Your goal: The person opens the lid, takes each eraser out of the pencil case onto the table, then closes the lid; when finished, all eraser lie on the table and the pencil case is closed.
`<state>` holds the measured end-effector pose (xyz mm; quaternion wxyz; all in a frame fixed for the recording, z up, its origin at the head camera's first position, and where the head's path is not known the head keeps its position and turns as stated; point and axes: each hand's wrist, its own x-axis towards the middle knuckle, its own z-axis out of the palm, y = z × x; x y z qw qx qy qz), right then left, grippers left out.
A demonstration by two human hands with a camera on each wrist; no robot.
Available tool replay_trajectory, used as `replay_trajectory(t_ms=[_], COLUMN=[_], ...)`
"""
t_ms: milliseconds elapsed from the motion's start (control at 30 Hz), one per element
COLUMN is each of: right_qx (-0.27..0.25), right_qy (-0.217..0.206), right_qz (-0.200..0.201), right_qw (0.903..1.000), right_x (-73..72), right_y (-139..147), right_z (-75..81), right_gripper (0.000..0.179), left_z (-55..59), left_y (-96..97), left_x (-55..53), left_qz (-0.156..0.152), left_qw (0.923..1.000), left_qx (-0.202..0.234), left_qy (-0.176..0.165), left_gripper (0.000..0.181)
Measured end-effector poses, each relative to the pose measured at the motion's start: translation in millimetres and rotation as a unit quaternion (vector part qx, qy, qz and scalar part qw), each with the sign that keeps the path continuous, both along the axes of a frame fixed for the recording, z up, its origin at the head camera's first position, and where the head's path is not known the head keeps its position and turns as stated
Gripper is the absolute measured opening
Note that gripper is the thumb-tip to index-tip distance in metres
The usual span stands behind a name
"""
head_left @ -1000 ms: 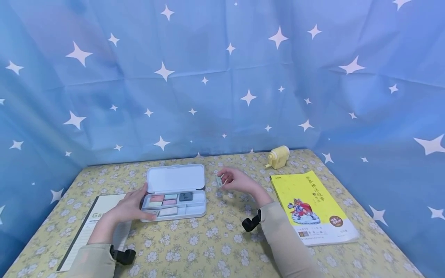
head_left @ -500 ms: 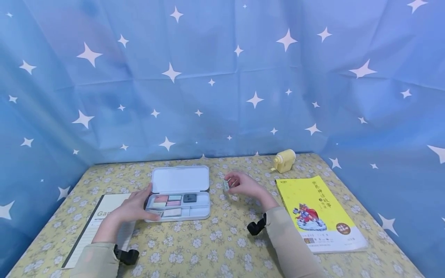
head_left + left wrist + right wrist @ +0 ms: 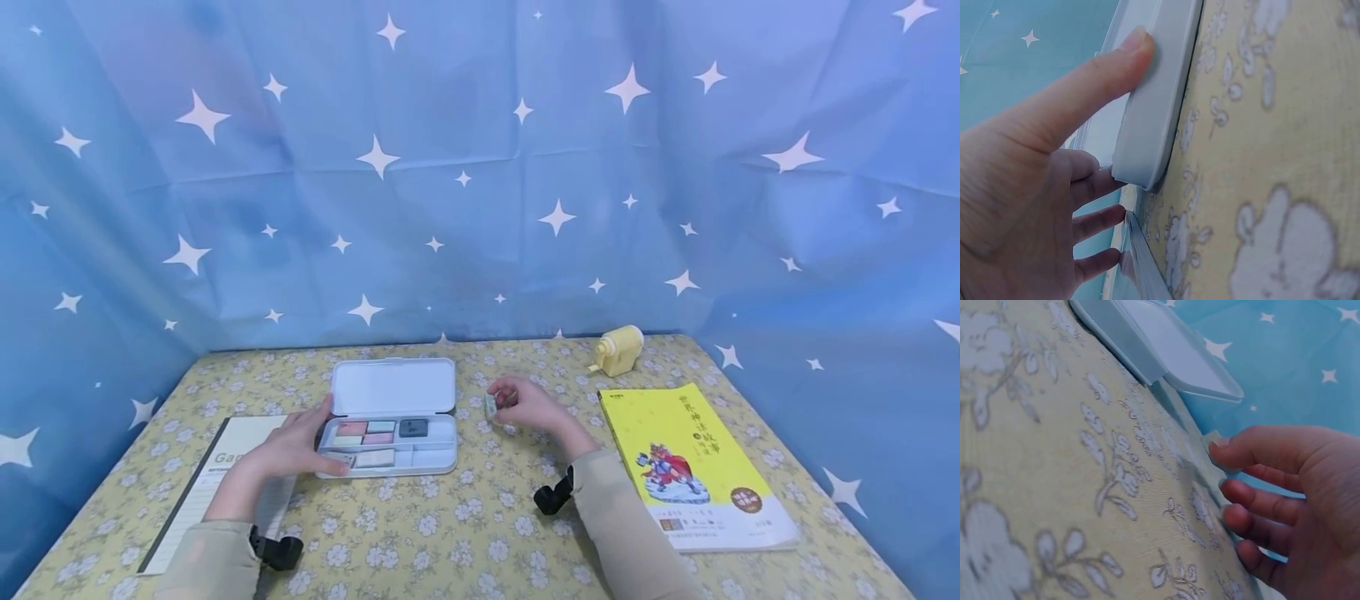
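A white pencil box (image 3: 433, 468) stands on the table with its lid (image 3: 393, 388) raised. Inside are several small pastel blocks that look like erasers (image 3: 350, 428), a dark block (image 3: 413, 427) and a whitish block (image 3: 374, 458). My left hand (image 3: 288, 447) holds the box's left end, thumb at the front and fingers towards the back; in the left wrist view the thumb (image 3: 1094, 87) presses the box wall. To the right of the box, my right hand (image 3: 528, 408) pinches a small pale green eraser (image 3: 491, 407) by thumb and finger, at or just above the tablecloth.
A notebook (image 3: 187, 512) lies partly under the left forearm. At the right is a yellow book (image 3: 675, 417), with a yellow pencil sharpener (image 3: 619, 350) behind it. A flowered cloth (image 3: 420, 542) covers the table, and a blue starred curtain (image 3: 450, 208) stands behind.
The head view has shifted slightly, so everything sits a bit further right and lower. My right hand has lowered a little with the eraser. My left hand stays on the box.
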<state>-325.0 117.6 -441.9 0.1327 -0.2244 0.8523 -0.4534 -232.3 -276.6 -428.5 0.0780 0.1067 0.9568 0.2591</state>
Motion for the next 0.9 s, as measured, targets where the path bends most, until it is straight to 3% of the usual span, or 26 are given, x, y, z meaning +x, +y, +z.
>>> replay_trajectory(t_ms=[600, 900], right_qx=[0.034, 0.029], right_qy=[0.031, 0.033], right_qz=[-0.037, -0.035], right_qw=[0.9983, 0.9984], right_x=[-3.0, -3.4], right_y=[-8, -9], right_z=[-8.4, -10.1], right_gripper=[0.042, 0.042], left_z=[2.2, 2.3], left_y=[3.8, 3.0], left_x=[0.0, 2.6], left_qz=[0.001, 0.001], left_qw=[1.0000, 1.0000], left_qx=[-0.001, -0.004], left_qy=[-0.004, 0.006], left_gripper=[0.127, 0.128])
